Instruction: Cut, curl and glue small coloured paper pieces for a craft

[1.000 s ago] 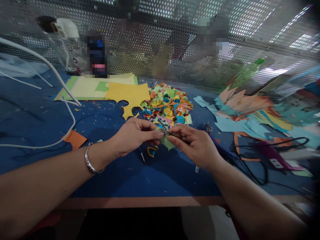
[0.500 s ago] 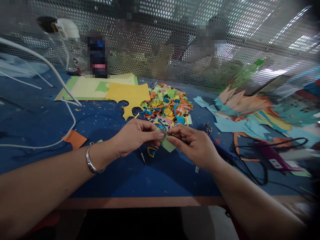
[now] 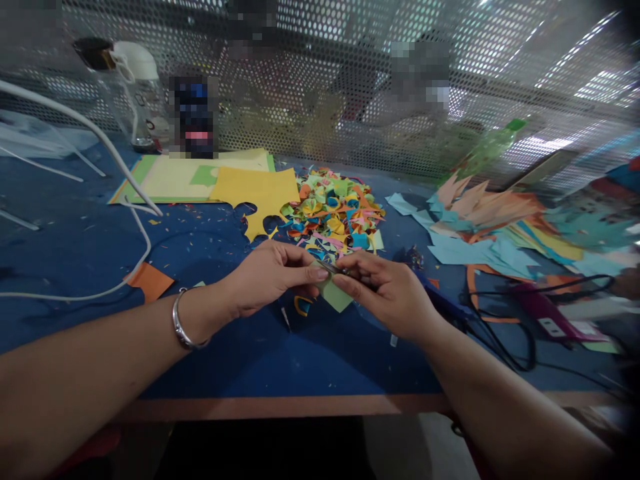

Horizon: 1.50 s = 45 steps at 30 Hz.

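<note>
Perforated metal screening (image 3: 295, 47) backs the blue tabletop (image 3: 250, 373). From where I stand, the left hand (image 3: 280, 273) pinches a light-green paper piece (image 3: 341, 298) and the right hand (image 3: 393, 290) grips a slim metal tool (image 3: 327, 267) (scissors or tweezers, I can't tell). The paper piece lies between both hands, one corner toward the worker; the tool's long axis runs crosswise, reaching the left thumb. Paper scraps (image 3: 337, 207) lie heaped beyond.

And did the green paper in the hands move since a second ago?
Yes, the green paper did: its bottom corner now shows slightly lower, nearer the table's front edge.
</note>
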### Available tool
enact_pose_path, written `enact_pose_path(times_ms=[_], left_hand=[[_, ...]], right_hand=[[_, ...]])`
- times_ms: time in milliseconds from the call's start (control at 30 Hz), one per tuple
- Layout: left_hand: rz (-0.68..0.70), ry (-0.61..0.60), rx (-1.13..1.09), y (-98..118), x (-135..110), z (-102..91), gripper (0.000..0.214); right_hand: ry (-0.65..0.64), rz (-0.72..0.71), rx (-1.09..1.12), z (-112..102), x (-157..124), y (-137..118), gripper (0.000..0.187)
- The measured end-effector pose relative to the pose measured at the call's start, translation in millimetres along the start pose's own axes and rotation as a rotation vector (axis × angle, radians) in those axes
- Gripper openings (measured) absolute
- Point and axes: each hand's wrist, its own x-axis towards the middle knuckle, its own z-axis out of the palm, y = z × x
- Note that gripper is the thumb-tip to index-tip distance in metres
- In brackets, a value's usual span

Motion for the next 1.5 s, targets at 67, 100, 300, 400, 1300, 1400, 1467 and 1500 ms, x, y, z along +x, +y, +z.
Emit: enact_pose_path(times_ms=[67,100,300,400,1300,1400,1467,1500], left_hand=[[0.0,-0.009,-0.006,0,0,0.1,0.027],[0.0,-0.012,-0.007,0,0,0.0,0.027],[-0.018,-0.021,-0.001,-1,1,-1.6,0.026],[-0.028,-0.028,-0.012,-1,2,-2.0,0.025],[0.087,0.038,0.792,31,-1,-32.0,0.036],[0.068,-0.036,1.006,37,2,-44.9,0.037],[0.083,-0.045,1.116,39,4,-53.5,0.038],[0.093,-0.054,1.162,39,5,-57.4,0.038]], right_hand=[[-0.009,0.001,0.003,0,0,0,0.026],[-0.011,-0.002,0.006,0,0,0,0.026],[-0.013,-0.01,0.029,1,0,2,0.027],[-0.022,0.003,0.038,1,-1,2,0.028],[0.018,-0.014,0.009,2,4,3,0.027],[0.016,-0.007,0.015,2,4,4,0.027],[0.013,0.0,0.025,3,5,5,0.027],[0.012,0.002,0.03,3,5,6,0.027]])
